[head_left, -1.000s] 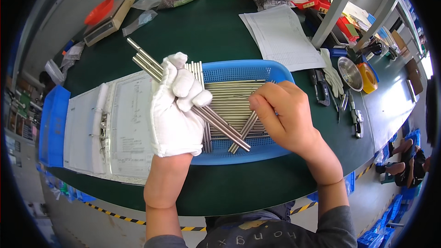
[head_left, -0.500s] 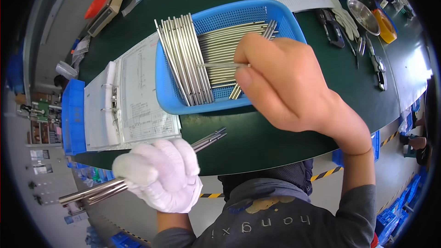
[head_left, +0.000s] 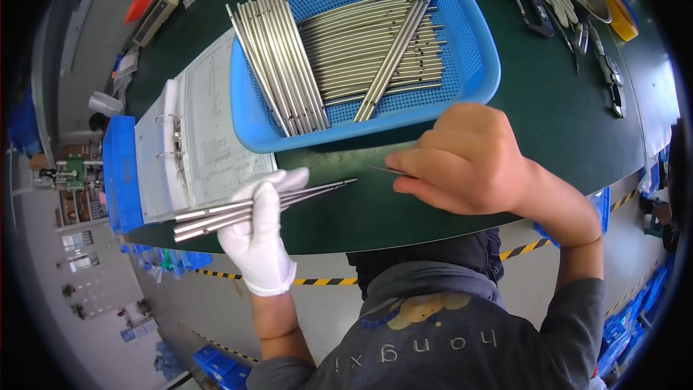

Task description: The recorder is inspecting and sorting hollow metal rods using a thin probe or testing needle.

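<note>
Looking down from the head camera: the gloved left hand (head_left: 261,235) has its fingers wrapped tight round a small bundle of metal rods (head_left: 253,206), held level just over the near edge of the dark green surface (head_left: 548,115), tips pointing right. The bare right hand (head_left: 465,159) is curled low on the surface, fingers pinched on one thin rod (head_left: 386,170) that barely peeks out.

Those rods look stiff, smooth and slippery, light singly but heavier bunched; I'd grip mid-length so none slide out endways.

Behind, the blue basket (head_left: 480,50) holds many more, one batch leaning over its left rim, beside an open ring binder (head_left: 191,137). Room is tight: basket wall just ahead of both hands, the surface edge right beneath them. Pliers and tools (head_left: 603,65) lie well apart, far right.
</note>
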Action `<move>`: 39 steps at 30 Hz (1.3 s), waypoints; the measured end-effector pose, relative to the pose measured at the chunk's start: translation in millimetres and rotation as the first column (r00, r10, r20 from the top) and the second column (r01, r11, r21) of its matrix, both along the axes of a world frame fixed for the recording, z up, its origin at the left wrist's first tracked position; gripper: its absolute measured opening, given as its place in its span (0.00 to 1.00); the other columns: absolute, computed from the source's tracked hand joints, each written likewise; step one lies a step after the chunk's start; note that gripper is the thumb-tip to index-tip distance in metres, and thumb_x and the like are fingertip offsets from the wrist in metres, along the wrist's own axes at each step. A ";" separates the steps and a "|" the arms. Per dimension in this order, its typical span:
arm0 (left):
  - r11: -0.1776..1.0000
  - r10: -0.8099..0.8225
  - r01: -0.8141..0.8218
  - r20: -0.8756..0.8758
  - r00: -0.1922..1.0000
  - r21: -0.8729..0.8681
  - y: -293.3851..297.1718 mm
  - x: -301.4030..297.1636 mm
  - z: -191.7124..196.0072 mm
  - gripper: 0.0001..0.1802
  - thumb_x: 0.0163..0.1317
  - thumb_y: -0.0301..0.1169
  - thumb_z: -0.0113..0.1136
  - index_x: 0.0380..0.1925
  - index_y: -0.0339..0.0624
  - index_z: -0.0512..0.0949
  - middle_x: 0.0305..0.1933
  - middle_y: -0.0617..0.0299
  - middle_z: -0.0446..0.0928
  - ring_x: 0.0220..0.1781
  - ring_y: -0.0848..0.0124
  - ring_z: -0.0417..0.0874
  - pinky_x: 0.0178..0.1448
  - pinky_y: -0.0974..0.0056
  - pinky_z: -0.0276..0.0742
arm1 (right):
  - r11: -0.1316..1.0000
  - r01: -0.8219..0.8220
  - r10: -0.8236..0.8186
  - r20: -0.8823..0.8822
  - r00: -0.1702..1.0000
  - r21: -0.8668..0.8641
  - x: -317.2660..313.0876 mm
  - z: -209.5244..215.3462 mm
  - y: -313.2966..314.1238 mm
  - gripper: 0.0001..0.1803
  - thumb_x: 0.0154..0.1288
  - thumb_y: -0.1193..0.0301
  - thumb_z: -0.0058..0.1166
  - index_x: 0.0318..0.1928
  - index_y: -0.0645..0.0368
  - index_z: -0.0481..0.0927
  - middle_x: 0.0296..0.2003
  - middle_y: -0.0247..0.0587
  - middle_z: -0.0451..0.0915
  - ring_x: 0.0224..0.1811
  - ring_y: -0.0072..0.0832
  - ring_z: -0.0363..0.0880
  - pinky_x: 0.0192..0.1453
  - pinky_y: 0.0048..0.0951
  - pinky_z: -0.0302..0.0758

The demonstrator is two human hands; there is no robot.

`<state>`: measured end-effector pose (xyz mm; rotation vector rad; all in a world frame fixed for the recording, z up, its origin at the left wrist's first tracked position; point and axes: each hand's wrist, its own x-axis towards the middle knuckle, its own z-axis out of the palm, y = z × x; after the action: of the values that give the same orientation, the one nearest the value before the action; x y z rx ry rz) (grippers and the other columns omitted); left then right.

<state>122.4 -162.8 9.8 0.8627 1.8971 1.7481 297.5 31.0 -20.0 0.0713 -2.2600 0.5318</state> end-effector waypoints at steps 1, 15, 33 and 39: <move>1.000 0.020 -0.020 0.042 0.999 -0.003 -1.4 -6.2 -1.2 0.12 0.74 0.27 0.51 0.48 0.28 0.77 0.44 0.38 0.83 0.46 0.52 0.88 0.55 0.54 0.85 | 1.000 -0.009 0.009 0.002 1.000 0.006 0.9 -2.0 -1.2 0.13 0.53 0.69 0.70 0.39 0.58 0.85 0.22 0.31 0.78 0.18 0.30 0.73 0.22 0.31 0.66; 0.945 0.320 -0.313 0.456 0.831 -0.093 -36.6 -8.9 -53.6 0.21 0.74 0.37 0.54 0.57 0.30 0.73 0.49 0.37 0.81 0.48 0.49 0.87 0.46 0.55 0.89 | 0.992 -0.077 0.104 0.290 0.951 -0.102 -28.2 -31.8 -40.3 0.11 0.51 0.75 0.67 0.33 0.58 0.77 0.24 0.36 0.78 0.21 0.37 0.78 0.25 0.36 0.73; 0.949 0.276 -0.313 0.534 0.799 -0.021 -36.8 -7.3 -50.0 0.18 0.74 0.32 0.53 0.57 0.29 0.73 0.46 0.37 0.82 0.46 0.50 0.88 0.51 0.53 0.88 | 0.991 -0.130 0.133 0.194 0.972 -0.028 -40.8 -41.9 -51.1 0.13 0.51 0.70 0.68 0.32 0.57 0.76 0.23 0.32 0.75 0.19 0.26 0.74 0.22 0.27 0.70; 0.948 0.270 -0.318 0.541 0.796 -0.006 -36.6 -7.8 -50.9 0.18 0.74 0.32 0.53 0.56 0.29 0.74 0.46 0.37 0.82 0.45 0.51 0.88 0.50 0.54 0.88 | 0.987 -0.138 0.120 0.194 0.974 0.085 -39.6 -37.4 -54.0 0.13 0.49 0.73 0.68 0.35 0.62 0.78 0.27 0.37 0.80 0.20 0.29 0.77 0.23 0.28 0.73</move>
<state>114.6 -199.4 -41.2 0.0572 1.6342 1.9946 257.9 -23.0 -57.4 0.2278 -2.4781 0.5145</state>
